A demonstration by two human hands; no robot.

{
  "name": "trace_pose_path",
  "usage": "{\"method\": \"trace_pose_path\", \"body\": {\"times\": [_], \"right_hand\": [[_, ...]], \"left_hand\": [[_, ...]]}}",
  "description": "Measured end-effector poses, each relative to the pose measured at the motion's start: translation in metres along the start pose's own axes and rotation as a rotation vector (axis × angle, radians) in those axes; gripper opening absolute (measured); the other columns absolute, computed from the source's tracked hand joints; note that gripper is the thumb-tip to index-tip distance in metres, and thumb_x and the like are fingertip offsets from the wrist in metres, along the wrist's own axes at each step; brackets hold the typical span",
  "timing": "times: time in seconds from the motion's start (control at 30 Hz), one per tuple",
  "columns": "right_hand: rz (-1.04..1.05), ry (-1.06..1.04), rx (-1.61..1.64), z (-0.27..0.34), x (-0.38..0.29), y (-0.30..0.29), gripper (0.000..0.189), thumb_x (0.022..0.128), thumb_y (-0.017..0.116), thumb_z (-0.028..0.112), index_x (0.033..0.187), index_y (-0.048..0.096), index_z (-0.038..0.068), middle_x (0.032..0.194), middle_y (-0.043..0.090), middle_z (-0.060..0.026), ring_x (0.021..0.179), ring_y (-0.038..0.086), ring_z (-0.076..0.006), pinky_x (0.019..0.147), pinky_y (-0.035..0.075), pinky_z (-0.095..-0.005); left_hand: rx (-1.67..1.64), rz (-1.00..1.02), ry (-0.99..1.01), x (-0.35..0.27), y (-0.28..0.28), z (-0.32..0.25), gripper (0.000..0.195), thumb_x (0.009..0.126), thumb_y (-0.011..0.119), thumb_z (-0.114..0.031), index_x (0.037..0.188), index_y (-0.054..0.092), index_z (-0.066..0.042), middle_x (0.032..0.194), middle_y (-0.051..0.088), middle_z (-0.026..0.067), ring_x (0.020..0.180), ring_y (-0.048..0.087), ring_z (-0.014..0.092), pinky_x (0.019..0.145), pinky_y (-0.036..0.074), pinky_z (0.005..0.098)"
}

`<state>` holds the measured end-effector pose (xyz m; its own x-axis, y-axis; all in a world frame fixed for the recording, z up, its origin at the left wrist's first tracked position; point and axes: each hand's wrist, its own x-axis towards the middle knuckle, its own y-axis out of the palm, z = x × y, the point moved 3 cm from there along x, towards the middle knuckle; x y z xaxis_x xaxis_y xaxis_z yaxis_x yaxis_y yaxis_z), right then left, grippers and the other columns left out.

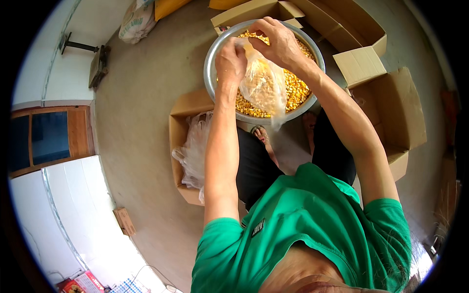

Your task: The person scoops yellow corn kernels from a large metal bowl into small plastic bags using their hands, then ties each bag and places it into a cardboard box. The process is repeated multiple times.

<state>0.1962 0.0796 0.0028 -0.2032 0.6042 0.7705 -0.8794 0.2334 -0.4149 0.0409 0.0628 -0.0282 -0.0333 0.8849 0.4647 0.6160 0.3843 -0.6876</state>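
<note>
A clear plastic bag [261,78] hangs over a wide metal basin [210,71] of yellow corn kernels [297,89]. My left hand [231,61] grips the bag's upper edge at the basin's left side. Above the bag's top and just right of it is my right hand [280,42], its thumb and curled fingers apart with corn visible through the gap. Yellowish contents show through the plastic, though I cannot tell exactly what they are. The bag's lower end reaches over the basin's near rim.
Left of my legs, a cardboard box [176,146] holds several clear plastic bags [194,150]. An open carton [399,110] stands at the right, and another cardboard box [359,25] lies beyond the basin. A stuffed sack [137,23] and a platform scale [98,67] are at the far left.
</note>
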Motion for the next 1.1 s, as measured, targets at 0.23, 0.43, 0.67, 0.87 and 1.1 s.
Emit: {"method": "trace_pose_path", "body": {"times": [0.23,0.43,0.67,0.87,1.1], "right_hand": [[0.643,0.064,0.09,0.016,-0.036,0.031,0.018,0.087,0.053,0.017,0.084,0.061,0.001,0.079,0.064,-0.0194,0.076,0.064,-0.0369,0.072,0.05,-0.0443],[0.64,0.296,-0.232,-0.046,-0.048,0.029,0.03,0.089,0.054,0.029,0.103,0.061,0.003,0.091,0.066,-0.0202,0.091,0.062,-0.0366,0.083,0.048,-0.0452],[0.625,0.325,-0.083,-0.051,-0.051,0.057,0.038,0.088,0.057,0.024,0.122,0.055,0.006,0.107,0.065,-0.02,0.099,0.062,-0.0352,0.087,0.047,-0.0436],[0.803,0.183,-0.241,-0.035,-0.075,0.088,0.035,0.088,0.049,0.018,0.12,0.055,0.005,0.115,0.058,-0.0188,0.105,0.058,-0.0359,0.09,0.046,-0.0436],[0.637,0.19,-0.146,-0.027,-0.048,0.067,0.024,0.083,0.057,0.013,0.104,0.065,0.007,0.098,0.068,-0.0136,0.095,0.063,-0.0313,0.082,0.049,-0.0415]], "left_hand": [[-0.385,-0.115,-0.312,0.004,-0.011,0.038,0.018,0.09,0.049,-0.008,0.102,0.06,0.0,0.091,0.066,0.0089,0.081,0.059,0.016,0.074,0.048,0.0298],[-0.499,0.011,-0.319,-0.004,-0.026,0.048,0.022,0.092,0.048,-0.008,0.109,0.059,0.0,0.09,0.064,0.0178,0.081,0.06,0.027,0.077,0.048,0.0351],[-0.05,0.028,-0.138,-0.01,-0.035,0.037,0.022,0.09,0.052,-0.008,0.109,0.061,-0.001,0.092,0.063,0.0176,0.082,0.061,0.026,0.079,0.048,0.0351],[-0.752,0.192,-0.294,-0.01,-0.026,0.02,0.024,0.091,0.05,-0.006,0.113,0.058,-0.003,0.095,0.061,0.0036,0.081,0.057,0.01,0.069,0.049,0.0259],[-0.815,0.276,-0.509,-0.015,-0.046,0.025,0.025,0.079,0.052,-0.007,0.104,0.056,-0.006,0.087,0.056,-0.0012,0.073,0.049,0.006,0.062,0.046,0.0243]]}}
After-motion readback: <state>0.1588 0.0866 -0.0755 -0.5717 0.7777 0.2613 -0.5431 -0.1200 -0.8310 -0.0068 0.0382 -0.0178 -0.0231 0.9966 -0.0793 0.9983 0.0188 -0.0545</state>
